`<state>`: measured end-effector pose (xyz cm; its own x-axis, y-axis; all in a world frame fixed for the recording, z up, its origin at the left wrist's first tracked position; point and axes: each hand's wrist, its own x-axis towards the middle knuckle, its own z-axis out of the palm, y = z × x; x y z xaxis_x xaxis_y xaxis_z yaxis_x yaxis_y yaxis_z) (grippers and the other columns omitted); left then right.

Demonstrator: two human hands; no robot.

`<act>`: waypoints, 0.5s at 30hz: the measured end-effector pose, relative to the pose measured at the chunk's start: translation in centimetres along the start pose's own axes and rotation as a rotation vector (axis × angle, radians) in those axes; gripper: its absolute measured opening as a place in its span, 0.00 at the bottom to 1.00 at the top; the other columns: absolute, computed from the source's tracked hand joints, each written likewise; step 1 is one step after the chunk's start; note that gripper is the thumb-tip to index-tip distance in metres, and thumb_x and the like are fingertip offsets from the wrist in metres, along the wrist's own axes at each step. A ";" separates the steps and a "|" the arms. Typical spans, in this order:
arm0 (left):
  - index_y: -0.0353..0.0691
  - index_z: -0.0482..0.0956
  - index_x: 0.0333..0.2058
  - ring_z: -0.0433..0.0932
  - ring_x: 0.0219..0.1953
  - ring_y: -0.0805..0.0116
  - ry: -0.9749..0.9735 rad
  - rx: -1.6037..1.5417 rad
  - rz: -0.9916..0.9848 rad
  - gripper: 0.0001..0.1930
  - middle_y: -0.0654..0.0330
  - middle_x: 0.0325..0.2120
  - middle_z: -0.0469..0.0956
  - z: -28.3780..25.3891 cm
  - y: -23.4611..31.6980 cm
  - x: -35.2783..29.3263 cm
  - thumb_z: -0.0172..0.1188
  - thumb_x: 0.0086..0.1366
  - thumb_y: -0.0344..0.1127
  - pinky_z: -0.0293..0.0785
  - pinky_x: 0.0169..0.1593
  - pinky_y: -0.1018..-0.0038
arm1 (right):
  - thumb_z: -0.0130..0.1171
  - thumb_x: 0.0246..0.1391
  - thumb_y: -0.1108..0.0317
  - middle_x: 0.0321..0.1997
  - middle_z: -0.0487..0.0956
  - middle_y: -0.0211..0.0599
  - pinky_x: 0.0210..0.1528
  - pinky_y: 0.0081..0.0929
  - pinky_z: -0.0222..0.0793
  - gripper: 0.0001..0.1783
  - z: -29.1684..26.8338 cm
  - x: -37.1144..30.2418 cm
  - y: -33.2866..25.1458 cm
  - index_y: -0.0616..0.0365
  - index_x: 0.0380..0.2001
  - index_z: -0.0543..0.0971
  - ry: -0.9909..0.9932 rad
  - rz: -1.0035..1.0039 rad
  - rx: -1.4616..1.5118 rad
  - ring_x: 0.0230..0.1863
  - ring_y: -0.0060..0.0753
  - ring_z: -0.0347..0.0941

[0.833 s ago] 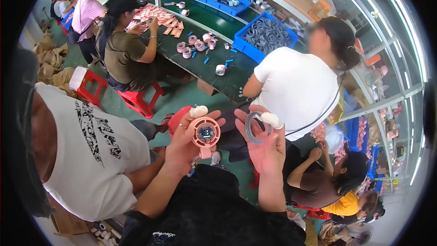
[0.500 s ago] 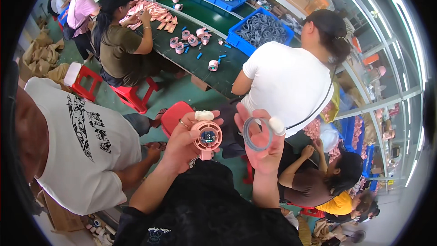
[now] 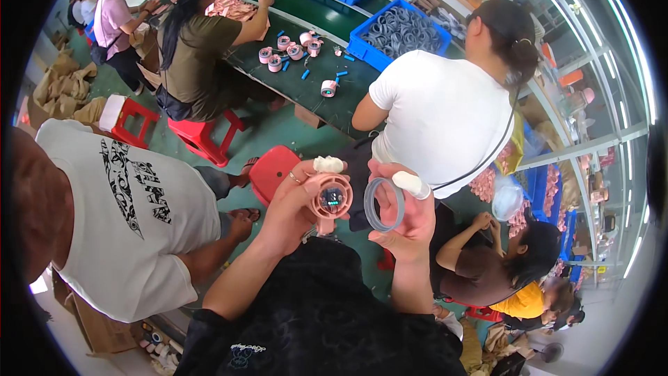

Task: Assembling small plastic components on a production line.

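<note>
My left hand point(image 3: 292, 198) grips a round pink plastic housing point(image 3: 331, 214) with a short stem at its lower side. Inside its ring sits a small dark circuit board point(image 3: 332, 197) with lit green spots. In my right hand point(image 3: 413, 219) is a clear grey plastic ring point(image 3: 384, 225), held upright with its opening toward the housing. A narrow gap separates the two parts. White wraps cover a fingertip on each hand. Behind the housing, the left fingers are partly hidden.
Ahead is a dark green workbench point(image 3: 243, 63) with several pink housings and blue cylinders. A blue bin point(image 3: 362, 45) of grey rings stands there. Co-workers sit close: one in a white shirt point(image 3: 445, 118) front right, one in a printed shirt point(image 3: 118, 223) at left. A red stool point(image 3: 276, 174) stands between.
Both hands have come closer together, with the housing moving right and the ring turning more edge-on toward it. The co-worker in the olive shirt has reached forward over the bench.
</note>
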<state>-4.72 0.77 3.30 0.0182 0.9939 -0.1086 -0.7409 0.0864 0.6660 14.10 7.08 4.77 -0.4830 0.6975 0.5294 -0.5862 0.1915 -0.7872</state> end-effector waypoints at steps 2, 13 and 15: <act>0.37 0.63 0.61 0.77 0.55 0.52 -0.008 -0.081 0.050 0.26 0.45 0.58 0.70 0.2 -0.1 0.2 0.49 0.72 0.48 0.84 0.47 0.56 | 0.77 0.41 0.74 0.68 0.61 0.58 0.71 0.50 0.56 0.50 -0.2 -0.4 -0.2 0.62 0.66 0.61 -0.001 0.024 -0.126 0.71 0.61 0.58; 0.39 0.66 0.60 0.77 0.56 0.55 0.073 -0.271 -0.085 0.32 0.49 0.54 0.75 -1.9 -1.6 0.1 0.33 0.76 0.60 0.79 0.57 0.60 | 0.72 0.46 0.79 0.68 0.65 0.52 0.67 0.43 0.63 0.45 2.1 -1.6 0.4 0.65 0.66 0.61 0.130 0.131 -0.170 0.66 0.48 0.68; 0.38 0.66 0.59 0.74 0.59 0.54 0.059 -0.272 -0.048 0.30 0.50 0.55 0.74 -1.2 -1.4 0.2 0.34 0.76 0.58 0.73 0.63 0.57 | 0.71 0.47 0.81 0.69 0.65 0.51 0.67 0.42 0.63 0.46 2.7 -1.8 0.6 0.64 0.67 0.59 0.176 0.146 -0.160 0.67 0.47 0.66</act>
<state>-4.54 0.72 1.45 0.0246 0.9827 -0.1837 -0.8933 0.1041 0.4373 12.85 4.13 4.18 -0.4262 0.8322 0.3547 -0.4021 0.1770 -0.8983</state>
